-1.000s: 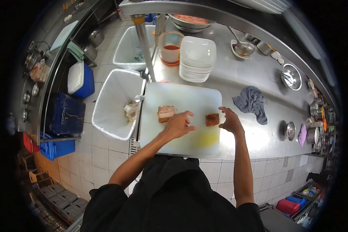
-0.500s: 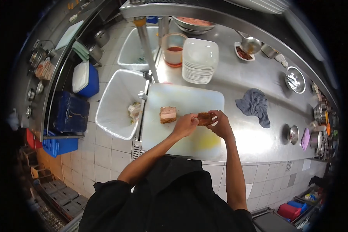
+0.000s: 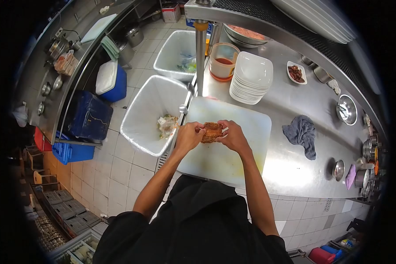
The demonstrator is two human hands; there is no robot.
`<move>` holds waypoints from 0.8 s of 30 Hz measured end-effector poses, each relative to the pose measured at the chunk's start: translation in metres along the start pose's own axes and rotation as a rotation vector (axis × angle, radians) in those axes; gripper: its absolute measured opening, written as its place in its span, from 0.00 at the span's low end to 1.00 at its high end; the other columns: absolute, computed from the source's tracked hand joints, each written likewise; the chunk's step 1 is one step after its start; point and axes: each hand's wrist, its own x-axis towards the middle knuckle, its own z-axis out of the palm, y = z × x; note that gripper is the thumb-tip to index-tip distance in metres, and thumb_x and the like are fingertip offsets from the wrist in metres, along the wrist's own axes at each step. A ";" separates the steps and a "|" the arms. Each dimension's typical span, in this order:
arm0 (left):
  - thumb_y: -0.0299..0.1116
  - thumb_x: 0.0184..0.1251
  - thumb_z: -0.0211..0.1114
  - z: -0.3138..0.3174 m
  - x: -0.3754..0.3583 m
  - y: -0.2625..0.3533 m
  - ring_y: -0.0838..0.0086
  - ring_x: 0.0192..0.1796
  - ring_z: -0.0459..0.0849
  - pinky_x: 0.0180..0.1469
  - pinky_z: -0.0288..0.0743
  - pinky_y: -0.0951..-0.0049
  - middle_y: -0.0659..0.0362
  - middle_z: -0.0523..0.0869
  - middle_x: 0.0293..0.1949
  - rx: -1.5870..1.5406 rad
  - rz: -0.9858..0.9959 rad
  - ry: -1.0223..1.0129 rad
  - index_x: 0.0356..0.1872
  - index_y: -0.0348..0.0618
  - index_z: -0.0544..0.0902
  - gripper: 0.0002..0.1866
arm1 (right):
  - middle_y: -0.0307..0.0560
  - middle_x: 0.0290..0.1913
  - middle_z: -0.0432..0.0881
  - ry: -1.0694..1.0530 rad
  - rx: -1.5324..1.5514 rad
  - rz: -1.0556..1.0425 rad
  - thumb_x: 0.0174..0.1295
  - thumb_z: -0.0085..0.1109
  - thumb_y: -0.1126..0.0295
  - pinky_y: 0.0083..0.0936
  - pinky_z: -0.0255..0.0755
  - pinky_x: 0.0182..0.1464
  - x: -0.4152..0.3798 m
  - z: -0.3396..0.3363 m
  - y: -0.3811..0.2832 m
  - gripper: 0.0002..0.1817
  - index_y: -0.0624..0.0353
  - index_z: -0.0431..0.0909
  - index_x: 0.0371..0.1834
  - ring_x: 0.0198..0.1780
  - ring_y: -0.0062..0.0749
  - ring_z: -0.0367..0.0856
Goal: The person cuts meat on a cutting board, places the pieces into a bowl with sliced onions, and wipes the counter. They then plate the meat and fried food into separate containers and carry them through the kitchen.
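Observation:
Both my hands are over the left part of a white cutting board (image 3: 233, 163), one on each side of a browned piece of meat (image 3: 212, 132). My left hand (image 3: 189, 137) pinches its left edge with thumb and fingertips. At the opposite edge, my right hand (image 3: 234, 136) has its fingers closed on the meat. The upper face is reddish-brown and rough. Whether a second piece lies underneath is hidden.
A stack of white dishes (image 3: 251, 81) and a container of red liquid (image 3: 223, 61) stand behind the board. A grey cloth (image 3: 300, 135) lies to the right. Lined bins (image 3: 141, 114) border the counter's left. An overhead shelf (image 3: 268, 22) crosses the back.
My hands have carried the meat left across the board, to where a separate piece with a pale top lay. That piece no longer shows. The view has shifted too.

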 end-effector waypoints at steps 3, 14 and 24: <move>0.37 0.63 0.72 0.002 -0.002 -0.002 0.59 0.36 0.91 0.43 0.83 0.63 0.47 0.91 0.33 0.007 0.022 0.005 0.41 0.38 0.90 0.13 | 0.51 0.50 0.82 -0.012 0.008 0.002 0.45 0.80 0.76 0.28 0.83 0.46 -0.001 0.002 0.006 0.38 0.60 0.77 0.64 0.41 0.32 0.85; 0.56 0.67 0.70 0.001 0.000 -0.042 0.69 0.58 0.82 0.56 0.76 0.69 0.54 0.86 0.54 -0.582 -0.461 -0.366 0.62 0.33 0.79 0.36 | 0.48 0.58 0.82 -0.170 0.677 0.350 0.72 0.55 0.42 0.33 0.73 0.59 -0.015 0.013 0.048 0.37 0.63 0.72 0.70 0.59 0.33 0.78; 0.57 0.68 0.68 0.003 0.007 -0.021 0.69 0.56 0.82 0.58 0.73 0.71 0.54 0.87 0.53 -0.471 -0.358 -0.370 0.61 0.33 0.81 0.35 | 0.51 0.56 0.82 -0.061 0.784 0.259 0.77 0.51 0.52 0.33 0.76 0.58 -0.016 0.037 0.057 0.29 0.70 0.75 0.63 0.55 0.36 0.81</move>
